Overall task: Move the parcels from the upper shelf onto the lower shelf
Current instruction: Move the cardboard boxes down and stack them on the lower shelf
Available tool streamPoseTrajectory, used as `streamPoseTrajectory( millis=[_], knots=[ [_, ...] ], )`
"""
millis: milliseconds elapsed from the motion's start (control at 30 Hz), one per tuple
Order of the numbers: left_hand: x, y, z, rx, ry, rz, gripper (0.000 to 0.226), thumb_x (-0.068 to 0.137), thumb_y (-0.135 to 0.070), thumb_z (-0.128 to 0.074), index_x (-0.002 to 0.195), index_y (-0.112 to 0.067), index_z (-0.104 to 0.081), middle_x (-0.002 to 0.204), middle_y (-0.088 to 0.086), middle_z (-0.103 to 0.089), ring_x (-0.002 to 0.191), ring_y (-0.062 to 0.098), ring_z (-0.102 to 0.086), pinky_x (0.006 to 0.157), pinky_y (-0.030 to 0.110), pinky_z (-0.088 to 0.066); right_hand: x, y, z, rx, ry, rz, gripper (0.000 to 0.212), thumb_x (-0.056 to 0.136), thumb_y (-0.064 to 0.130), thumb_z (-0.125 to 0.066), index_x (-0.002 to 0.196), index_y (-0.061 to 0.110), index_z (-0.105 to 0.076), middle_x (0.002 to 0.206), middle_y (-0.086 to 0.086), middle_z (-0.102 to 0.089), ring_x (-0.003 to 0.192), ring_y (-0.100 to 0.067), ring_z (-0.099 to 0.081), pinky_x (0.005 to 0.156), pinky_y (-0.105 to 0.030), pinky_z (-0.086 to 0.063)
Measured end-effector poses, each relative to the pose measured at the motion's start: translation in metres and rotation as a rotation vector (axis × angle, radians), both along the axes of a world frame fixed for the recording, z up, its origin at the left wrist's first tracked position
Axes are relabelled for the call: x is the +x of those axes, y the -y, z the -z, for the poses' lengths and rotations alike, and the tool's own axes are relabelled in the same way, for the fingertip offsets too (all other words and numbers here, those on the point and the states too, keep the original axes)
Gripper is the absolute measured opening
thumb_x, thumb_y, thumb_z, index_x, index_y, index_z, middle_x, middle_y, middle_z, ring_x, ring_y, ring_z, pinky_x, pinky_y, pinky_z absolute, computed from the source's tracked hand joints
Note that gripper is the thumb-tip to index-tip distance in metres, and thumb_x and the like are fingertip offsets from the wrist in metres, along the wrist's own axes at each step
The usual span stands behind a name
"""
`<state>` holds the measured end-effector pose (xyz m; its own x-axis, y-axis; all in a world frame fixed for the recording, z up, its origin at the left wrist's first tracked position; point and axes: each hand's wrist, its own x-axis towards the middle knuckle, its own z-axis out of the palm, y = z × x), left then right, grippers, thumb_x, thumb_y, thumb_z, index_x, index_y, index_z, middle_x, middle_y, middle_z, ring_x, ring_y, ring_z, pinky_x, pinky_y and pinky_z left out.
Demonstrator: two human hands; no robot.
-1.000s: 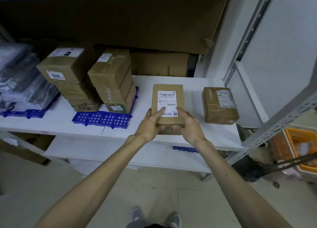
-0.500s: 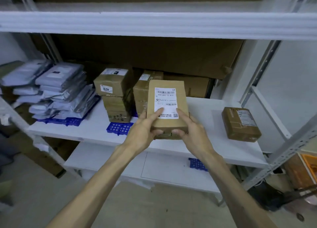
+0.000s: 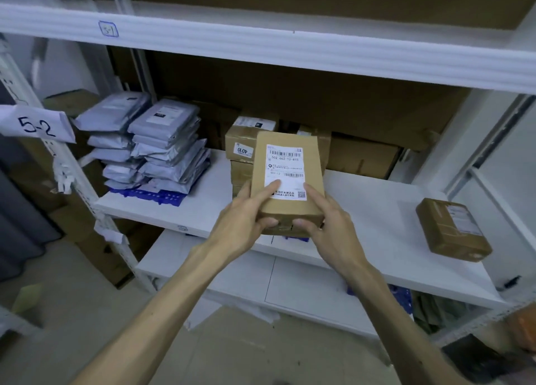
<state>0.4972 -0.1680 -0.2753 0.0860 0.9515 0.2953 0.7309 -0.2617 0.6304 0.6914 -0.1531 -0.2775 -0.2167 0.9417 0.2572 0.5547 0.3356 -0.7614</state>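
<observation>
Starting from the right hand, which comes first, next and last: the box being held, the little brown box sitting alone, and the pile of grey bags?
1. The held box: the right hand grips it.
2. The lone brown box: further right on the shelf.
3. The grey bags: far left, beyond the left hand.

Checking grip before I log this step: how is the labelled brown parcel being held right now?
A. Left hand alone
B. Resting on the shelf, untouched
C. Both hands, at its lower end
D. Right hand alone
C: the left hand and right hand both clasp the lower end of the labelled parcel, held in front of the shelf.
</observation>
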Motion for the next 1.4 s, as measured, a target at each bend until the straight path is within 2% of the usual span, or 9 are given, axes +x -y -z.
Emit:
streamPoseTrajectory(
  millis=[200, 333, 533, 700, 767, 900, 1067, 1233, 1400],
  knots=[
    [-0.033, -0.055, -0.010, -0.001, 0.009, -0.010, 0.074, 0.086, -0.017, -0.070, 0.145, -0.041, -0.033, 0.152, -0.006, -0.029, 0.134, 0.019, -0.036, 0.107, 0.046, -0.039, -0.032, -0.056, -0.008, 0.049, 0.003, 0.002, 0.068, 0.089, 0.024, -0.066, 0.144, 0.038, -0.031, 0.147, 0.008, -0.035, 0.130, -0.012, -0.037, 0.101, -0.036, -0.047],
    [-0.045, -0.096, -0.022, 0.002, -0.005, -0.038, 0.072, 0.086, -0.018, -0.069, 0.145, -0.038, -0.033, 0.151, -0.001, -0.030, 0.134, 0.020, -0.036, 0.106, 0.045, -0.041, -0.046, -0.101, -0.015, 0.072, 0.005, -0.006, 0.069, 0.088, 0.024, -0.067, 0.143, 0.041, -0.030, 0.148, 0.008, -0.035, 0.132, -0.014, -0.037, 0.102, -0.044, -0.047],
    [-0.062, -0.150, -0.032, 0.024, -0.031, -0.088, 0.071, 0.087, -0.022, -0.068, 0.145, -0.041, -0.031, 0.155, -0.001, -0.025, 0.134, 0.022, -0.036, 0.106, 0.047, -0.042, -0.064, -0.161, -0.027, 0.102, 0.005, -0.023, 0.067, 0.089, 0.024, -0.065, 0.144, 0.041, -0.030, 0.149, 0.004, -0.034, 0.131, -0.014, -0.036, 0.101, -0.038, -0.044],
    [-0.084, -0.188, -0.034, 0.051, -0.010, -0.068, 0.066, 0.088, -0.028, -0.066, 0.143, -0.044, -0.033, 0.151, -0.002, -0.032, 0.131, 0.021, -0.038, 0.102, 0.046, -0.044, -0.084, -0.194, -0.028, 0.119, -0.018, -0.004, 0.064, 0.090, 0.027, -0.063, 0.144, 0.039, -0.031, 0.144, 0.005, -0.039, 0.123, -0.006, -0.036, 0.101, -0.032, -0.041],
    [-0.094, -0.201, -0.035, 0.058, -0.004, -0.063, 0.064, 0.088, -0.029, -0.066, 0.143, -0.041, -0.035, 0.148, -0.001, -0.035, 0.129, 0.021, -0.041, 0.101, 0.045, -0.046, -0.094, -0.206, -0.030, 0.097, -0.016, 0.005, 0.064, 0.090, 0.027, -0.063, 0.144, 0.039, -0.031, 0.144, 0.004, -0.039, 0.125, -0.009, -0.038, 0.100, -0.031, -0.040],
    [-0.116, -0.228, -0.035, 0.108, -0.030, -0.051, 0.062, 0.087, -0.028, -0.068, 0.141, -0.037, -0.038, 0.147, 0.000, -0.039, 0.127, 0.023, -0.044, 0.097, 0.046, -0.049, -0.120, -0.226, -0.029, 0.104, -0.045, 0.029, 0.065, 0.088, 0.027, -0.066, 0.142, 0.039, -0.031, 0.139, 0.001, -0.044, 0.124, -0.016, -0.047, 0.100, -0.041, -0.048],
    [-0.140, -0.259, -0.031, 0.103, -0.018, 0.017, 0.061, 0.088, -0.029, -0.067, 0.140, -0.040, -0.037, 0.145, -0.002, -0.041, 0.126, 0.021, -0.047, 0.098, 0.046, -0.049, -0.142, -0.241, -0.025, 0.097, -0.069, 0.119, 0.067, 0.087, 0.030, -0.066, 0.143, 0.038, -0.029, 0.136, -0.001, -0.050, 0.119, -0.017, -0.052, 0.098, -0.041, -0.049],
    [-0.154, -0.281, -0.024, 0.092, 0.031, 0.074, 0.062, 0.088, -0.031, -0.066, 0.140, -0.043, -0.036, 0.145, -0.001, -0.041, 0.126, 0.021, -0.048, 0.098, 0.046, -0.049, -0.157, -0.252, -0.024, 0.148, -0.014, 0.165, 0.065, 0.089, 0.030, -0.065, 0.144, 0.028, -0.031, 0.134, -0.006, -0.053, 0.117, -0.021, -0.055, 0.098, -0.042, -0.049],
    [-0.159, -0.293, -0.021, 0.072, 0.058, 0.098, 0.061, 0.089, -0.032, -0.065, 0.143, -0.037, -0.037, 0.144, 0.002, -0.042, 0.125, 0.021, -0.048, 0.098, 0.044, -0.048, -0.161, -0.261, -0.023, 0.145, -0.001, 0.201, 0.068, 0.089, 0.033, -0.064, 0.146, 0.027, -0.028, 0.132, -0.009, -0.055, 0.116, -0.022, -0.055, 0.095, -0.042, -0.051]
  ],
)
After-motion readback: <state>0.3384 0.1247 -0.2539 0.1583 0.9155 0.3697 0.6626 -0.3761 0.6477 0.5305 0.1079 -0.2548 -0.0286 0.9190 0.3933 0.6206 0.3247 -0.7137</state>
